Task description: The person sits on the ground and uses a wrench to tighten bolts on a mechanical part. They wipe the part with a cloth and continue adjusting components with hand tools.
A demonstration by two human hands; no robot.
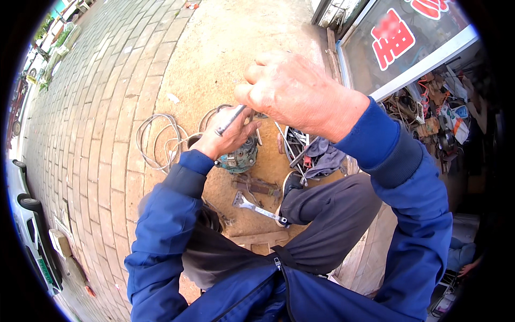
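Observation:
My right hand (284, 91) is raised high at centre, its fingers curled closed, with what they hold hidden. Just below and left of it is my left hand (220, 140), also curled. A short metal rod (230, 121) crosses its fingers and runs up toward my right fingers; I cannot tell which hand grips it. Beneath both hands sits a greasy green metal machine part (237, 160) on the ground. A flat metal wrench-like tool (257, 208) lies by my shoe (291, 189), below rusty metal pieces (252, 188).
Coiled hose (147, 134) lies at left on concrete beside brick paving (107, 91). Long tools and a grey cloth (325, 158) are right of the machine part. A glass door (375, 75) and piled clutter (445, 123) are at right; parked cars (32, 231) at far left; another person (461, 252) at lower right.

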